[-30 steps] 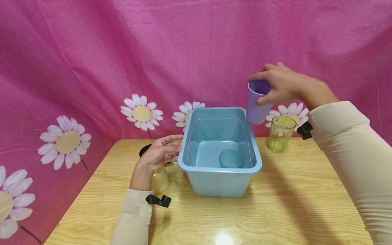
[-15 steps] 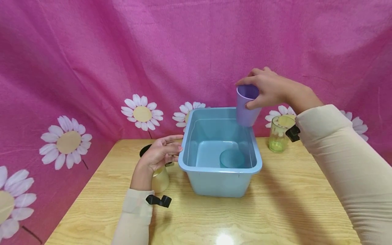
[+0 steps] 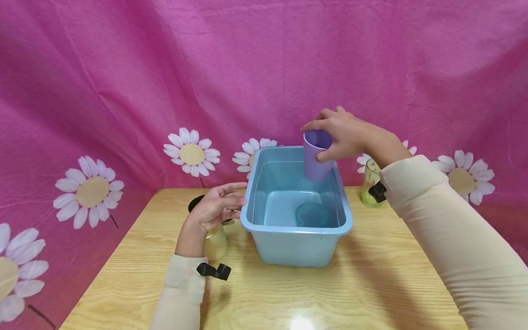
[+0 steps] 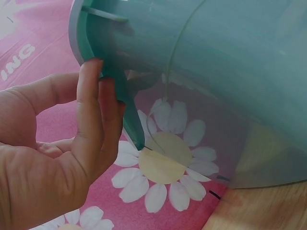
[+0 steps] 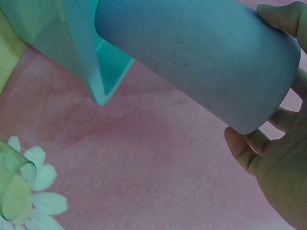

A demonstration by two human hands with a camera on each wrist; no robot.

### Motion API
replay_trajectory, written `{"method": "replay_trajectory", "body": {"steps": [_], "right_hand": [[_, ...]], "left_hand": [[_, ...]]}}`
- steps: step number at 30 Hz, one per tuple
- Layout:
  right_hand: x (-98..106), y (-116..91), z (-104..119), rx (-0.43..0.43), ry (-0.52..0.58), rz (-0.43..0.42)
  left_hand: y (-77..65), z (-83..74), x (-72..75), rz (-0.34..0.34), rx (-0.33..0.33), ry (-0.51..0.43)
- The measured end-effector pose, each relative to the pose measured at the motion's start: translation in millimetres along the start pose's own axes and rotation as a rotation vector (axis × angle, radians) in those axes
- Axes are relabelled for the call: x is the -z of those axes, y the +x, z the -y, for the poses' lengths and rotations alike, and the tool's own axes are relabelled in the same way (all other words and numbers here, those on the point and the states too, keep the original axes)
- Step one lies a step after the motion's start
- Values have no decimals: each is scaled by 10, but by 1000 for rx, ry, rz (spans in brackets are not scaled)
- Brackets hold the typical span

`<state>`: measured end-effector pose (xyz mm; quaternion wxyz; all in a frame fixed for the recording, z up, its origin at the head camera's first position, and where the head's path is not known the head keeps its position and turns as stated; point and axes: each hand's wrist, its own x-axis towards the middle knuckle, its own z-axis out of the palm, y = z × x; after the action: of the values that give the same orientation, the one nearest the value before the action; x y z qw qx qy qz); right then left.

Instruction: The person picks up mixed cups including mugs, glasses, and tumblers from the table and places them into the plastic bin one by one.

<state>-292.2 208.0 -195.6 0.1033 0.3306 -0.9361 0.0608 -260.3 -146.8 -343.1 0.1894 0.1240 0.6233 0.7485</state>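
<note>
Purple cup (image 3: 313, 166) has come left and down: a second ago I had it out at the right edge of the blue tub (image 3: 294, 247), now it's over the back-right part of the tub's mouth. Right hand (image 3: 346, 134) has it by the lip, thumb on the near side, fingers over the far side, spread only as wide as the cup. Cup is mouth up, slight lean. Can't tell from above how far its base is below the tub rim, if at all.

Left hand (image 3: 213, 206): fingers loose and fairly straight, tips against the left rim, not wrapped round anything. Teal round piece (image 3: 312, 216) sits on the tub floor, front right. Gold container (image 3: 217, 246) is partly hidden behind my left hand. Yellow-green glass (image 3: 368, 181) stands right of the tub on the wood table (image 3: 255, 293); pink curtain (image 3: 264, 68) behind.

Risks, my read: lip-only hold lets the cup swing, so a drifting wrist could clip its base on the right wall. Lowered too far forward, it'd hit the teal piece. Light left contact might let the tub slide on a knock. Low right forearm could bump the glass.

Other diffs: right sleeve (image 3: 429, 201) now masks part of that glass, fully visible before. Left hand and tub: no real change.
</note>
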Motion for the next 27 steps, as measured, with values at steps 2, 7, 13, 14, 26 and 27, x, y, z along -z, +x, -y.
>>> {"method": "replay_trajectory", "body": {"steps": [2,7,13,14,26,27], "right_hand": [[-69,-1,5,-7,3,10],[-246,-11,23,-29,17,38],[-433,-15,38,-36,32,45],[-462,-16,38,-36,33,47],[-712,-61,17,-40,24,77],[-728,-65,18,-40,25,80]], "left_hand": [[-2,7,-2,-1,0,3],[-6,12,-4,-1,4,5],[-3,-9,-1,0,-5,3],[-1,-11,1,1,-4,2],[0,-8,13,6,-8,9],[1,-7,14,5,-7,11]]}}
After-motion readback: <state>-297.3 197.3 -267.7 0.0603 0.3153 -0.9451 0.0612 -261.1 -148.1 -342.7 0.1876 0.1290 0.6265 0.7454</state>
